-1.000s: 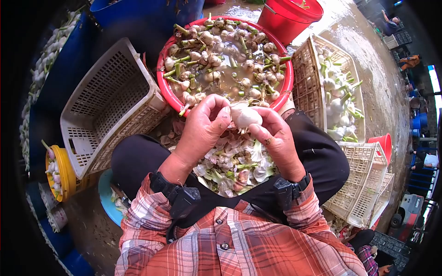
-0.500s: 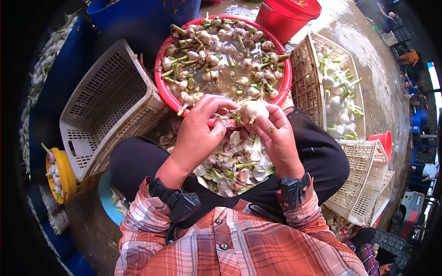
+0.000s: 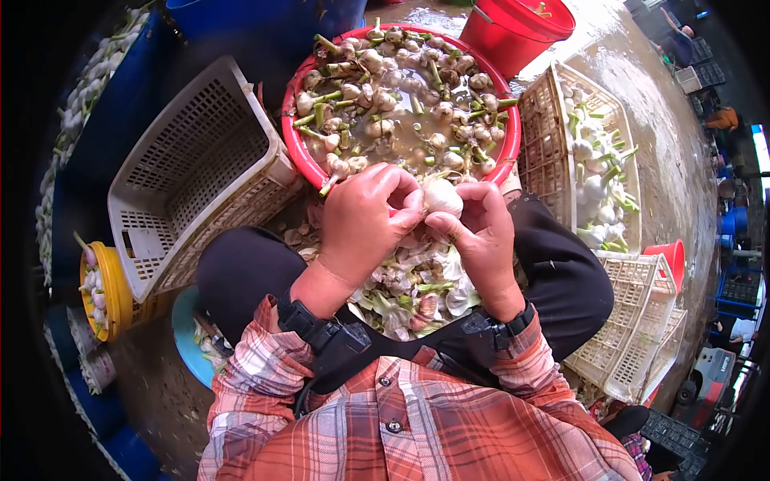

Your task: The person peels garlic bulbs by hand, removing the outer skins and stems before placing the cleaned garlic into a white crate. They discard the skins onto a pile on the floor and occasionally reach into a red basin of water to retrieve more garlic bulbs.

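A whitish garlic bulb (image 3: 442,199) is gripped between the thumb and fingers of my right hand (image 3: 485,232), in front of the tub's near rim. At the bulb's left side my left hand (image 3: 365,224) is closed in a pinch, its thumb and forefinger meeting at the bulb's edge. The pinched bit of the bulb is mostly hidden by the fingers. Beneath both hands lies a heap of peeled garlic skins and stem scraps (image 3: 421,293), between my legs. Just beyond, a red tub (image 3: 514,156) holds murky water with many unpeeled, stemmed garlic bulbs (image 3: 381,103).
A whitish plastic crate (image 3: 192,152) tilts at the left, near a yellow bucket (image 3: 120,293) and a blue basin (image 3: 188,337). At the right, a crate (image 3: 545,152) holds white garlic; stacked crates (image 3: 622,321) stand nearer. A red bucket (image 3: 513,40) is behind the tub.
My left hand has moved right to the bulb, and its fingers have gone from loosely curled to a pinch. The bulb stays in my right hand. The view has shifted slightly.
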Demonstrator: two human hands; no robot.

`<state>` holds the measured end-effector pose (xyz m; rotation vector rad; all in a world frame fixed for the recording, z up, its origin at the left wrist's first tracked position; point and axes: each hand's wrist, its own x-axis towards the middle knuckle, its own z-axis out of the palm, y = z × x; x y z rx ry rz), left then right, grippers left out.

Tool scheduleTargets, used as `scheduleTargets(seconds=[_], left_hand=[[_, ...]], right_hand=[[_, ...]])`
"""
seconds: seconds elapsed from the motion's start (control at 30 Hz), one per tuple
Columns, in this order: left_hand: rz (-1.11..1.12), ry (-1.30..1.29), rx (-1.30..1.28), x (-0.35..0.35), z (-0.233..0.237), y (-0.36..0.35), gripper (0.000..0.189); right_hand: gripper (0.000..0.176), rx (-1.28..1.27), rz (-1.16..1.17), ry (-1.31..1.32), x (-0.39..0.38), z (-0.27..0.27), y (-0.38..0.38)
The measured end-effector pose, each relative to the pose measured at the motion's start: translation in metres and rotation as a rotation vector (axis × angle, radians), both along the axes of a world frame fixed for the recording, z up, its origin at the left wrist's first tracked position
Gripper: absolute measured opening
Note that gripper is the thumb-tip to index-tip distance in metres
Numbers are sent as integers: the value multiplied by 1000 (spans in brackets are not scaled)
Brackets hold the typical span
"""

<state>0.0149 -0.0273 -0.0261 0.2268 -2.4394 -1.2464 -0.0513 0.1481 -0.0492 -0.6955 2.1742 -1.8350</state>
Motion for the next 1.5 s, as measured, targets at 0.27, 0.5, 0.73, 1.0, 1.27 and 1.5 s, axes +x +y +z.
scheduleTargets(seconds=[0.27, 0.5, 0.73, 1.0, 1.27, 1.5], left_hand=[[-213, -279, 365, 11, -14, -14, 13], [-187, -238, 297, 8, -9, 2, 38], [-455, -77, 165, 4, 5, -3, 14], [-182, -334, -45, 16, -4, -13, 28], [-437, -479, -325, 40, -12, -7, 25], [-79, -350, -349, 38, -5, -32, 16]], right_hand=[[46, -609, 1, -819, -10, -8, 24], [46, -627, -78, -942, -3, 1, 16], [44, -712, 17, -1031, -14, -13, 15], [56, -388, 118, -705, -23, -2, -4], [59, -257, 338, -384, -54, 21, -124], [51, 397, 620, 462, -70, -109, -155]])
